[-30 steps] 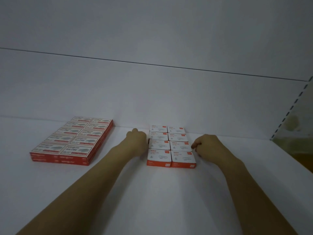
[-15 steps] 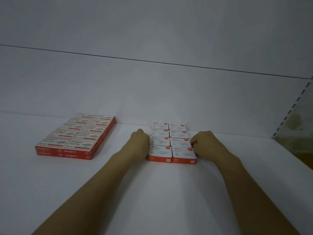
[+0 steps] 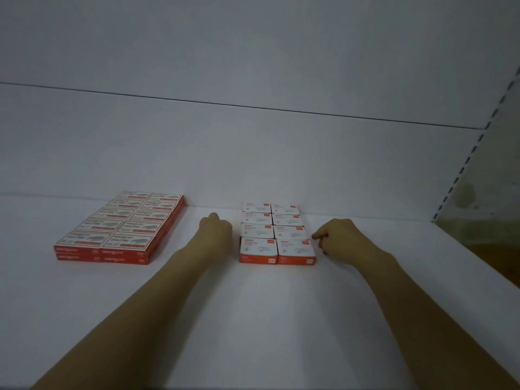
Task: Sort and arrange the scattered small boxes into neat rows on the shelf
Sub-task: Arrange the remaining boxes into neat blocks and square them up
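Both curled hands now sit apart from the white boxes (image 3: 277, 235): left hand (image 3: 216, 230), right hand (image 3: 339, 237), on the white shelf (image 3: 253, 319).

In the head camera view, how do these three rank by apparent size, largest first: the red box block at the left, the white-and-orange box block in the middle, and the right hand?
1. Red box block: clearly the largest.
2. White-and-orange box block.
3. Right hand: smallest, though only somewhat smaller than the middle block.

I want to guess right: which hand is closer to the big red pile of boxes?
Left. The left hand sits between the big red pile and the small block; the right hand is beyond that block.
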Demonstrator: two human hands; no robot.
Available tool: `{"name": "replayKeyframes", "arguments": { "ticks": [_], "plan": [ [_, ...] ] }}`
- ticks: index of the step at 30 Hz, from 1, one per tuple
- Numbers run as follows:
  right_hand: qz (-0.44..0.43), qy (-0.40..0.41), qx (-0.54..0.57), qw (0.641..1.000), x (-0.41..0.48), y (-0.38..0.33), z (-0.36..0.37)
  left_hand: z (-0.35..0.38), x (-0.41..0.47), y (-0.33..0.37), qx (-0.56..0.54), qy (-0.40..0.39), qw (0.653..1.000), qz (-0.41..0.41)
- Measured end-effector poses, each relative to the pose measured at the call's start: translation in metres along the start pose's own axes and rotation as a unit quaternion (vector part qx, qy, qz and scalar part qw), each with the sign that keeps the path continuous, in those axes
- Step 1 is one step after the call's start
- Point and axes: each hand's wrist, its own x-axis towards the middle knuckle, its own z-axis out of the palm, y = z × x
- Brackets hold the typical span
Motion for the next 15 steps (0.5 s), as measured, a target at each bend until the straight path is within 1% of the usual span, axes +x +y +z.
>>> {"name": "replayKeyframes", "arguments": {
  "ticks": [2,5,7,10,15],
  "plan": [
    [-0.003,0.004,-0.048,0.999,-0.01,0.007,0.002,-0.002,-0.005,-0.009,0.0,-0.005,1.0,0.003],
    [-0.036,0.015,-0.093,0.995,-0.025,0.008,0.009,0.0,-0.015,-0.009,0.002,-0.001,1.0,0.027],
    [-0.056,0.015,-0.09,0.994,-0.032,0.003,0.016,0.003,-0.023,-0.001,0.007,0.003,0.999,0.05],
    [-0.054,0.021,-0.084,0.995,-0.035,-0.005,0.019,0.01,-0.026,0.007,-0.003,0.013,0.997,0.073],
    [-0.039,0.027,-0.075,0.996,-0.037,-0.011,0.02,0.009,-0.028,0.008,-0.026,0.012,0.998,0.062]
  ]
}}
